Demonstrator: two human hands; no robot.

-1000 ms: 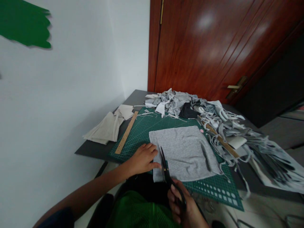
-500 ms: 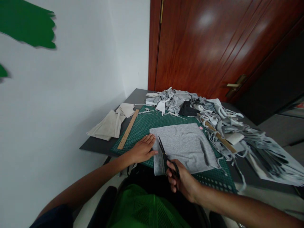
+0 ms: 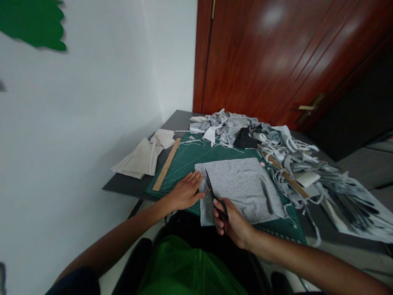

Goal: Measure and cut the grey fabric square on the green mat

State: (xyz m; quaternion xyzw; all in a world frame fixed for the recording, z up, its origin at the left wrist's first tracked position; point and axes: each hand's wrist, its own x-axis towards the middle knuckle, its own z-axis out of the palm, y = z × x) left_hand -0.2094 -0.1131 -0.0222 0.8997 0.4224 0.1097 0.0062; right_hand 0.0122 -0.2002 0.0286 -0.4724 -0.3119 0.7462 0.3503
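Observation:
A piece of grey fabric (image 3: 242, 184) lies on the green cutting mat (image 3: 211, 153), its left edge toward me. My left hand (image 3: 187, 191) rests flat on the fabric's left edge, fingers stretched out and thumb apart. Black scissors (image 3: 210, 186) are in my right hand (image 3: 229, 219), whose fingers wrap round the handles. The blades point away from me over the left part of the fabric, near a fold or cut line close to my left fingers. Whether the blades are fully closed is hard to make out.
A wooden ruler (image 3: 167, 164) lies along the mat's left side, beside folded cream cloth (image 3: 138, 159). Grey and white fabric scraps (image 3: 227, 127) are heaped at the back. More strips (image 3: 331, 184) and a wooden stick (image 3: 288, 178) lie at the right. A wooden door (image 3: 260, 61) stands behind.
My right hand has moved slightly forward with the scissors, so the blades reach farther up the fabric. My left hand stays in place on it. The camera view has shifted a little.

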